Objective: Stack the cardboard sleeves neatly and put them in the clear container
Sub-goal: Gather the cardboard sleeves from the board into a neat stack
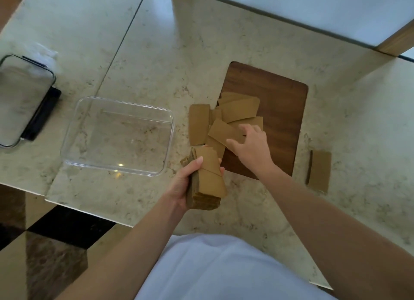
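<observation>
My left hand (186,183) grips a thick stack of brown cardboard sleeves (208,181), held above the counter's front edge. Several loose sleeves (237,113) lie in a messy pile, partly on a dark wooden board (282,111). My right hand (251,145) rests on that pile, with thumb and fingers pinching the near end of the top sleeve (224,131). One sleeve (198,124) lies flat to the left of the pile. The clear container (74,129) stands with nothing in it, left of the pile.
A further sleeve (319,173) lies alone on the marble counter to the right of the board. The container's lid (22,98) rests at the far left on a dark object. The counter's edge runs along the lower left, above a chequered floor.
</observation>
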The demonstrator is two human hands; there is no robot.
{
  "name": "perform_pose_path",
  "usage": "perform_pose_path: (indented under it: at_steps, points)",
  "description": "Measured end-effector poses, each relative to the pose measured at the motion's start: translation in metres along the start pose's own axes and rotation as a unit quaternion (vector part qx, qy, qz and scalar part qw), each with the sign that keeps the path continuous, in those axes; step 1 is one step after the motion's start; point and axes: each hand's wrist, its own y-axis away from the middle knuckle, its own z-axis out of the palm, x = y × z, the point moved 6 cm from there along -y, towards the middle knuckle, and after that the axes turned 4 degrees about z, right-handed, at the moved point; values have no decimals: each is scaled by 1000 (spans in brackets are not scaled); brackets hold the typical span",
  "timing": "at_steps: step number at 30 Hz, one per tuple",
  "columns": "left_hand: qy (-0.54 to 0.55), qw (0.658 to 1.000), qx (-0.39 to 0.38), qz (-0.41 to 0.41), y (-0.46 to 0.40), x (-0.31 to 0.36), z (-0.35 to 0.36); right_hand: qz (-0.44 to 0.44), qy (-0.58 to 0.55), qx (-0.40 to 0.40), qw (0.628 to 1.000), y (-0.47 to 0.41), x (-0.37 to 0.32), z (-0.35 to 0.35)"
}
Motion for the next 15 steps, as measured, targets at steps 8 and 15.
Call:
perform_pose_path:
  at_steps: [8,15]
  points:
    - [-3,999,46,-26,-5,1,-16,-79,189,54,977,-33,-10,12]
    - [-4,999,30,-30,0,-1,-16,-76,153,48,984,-20,0,-3]
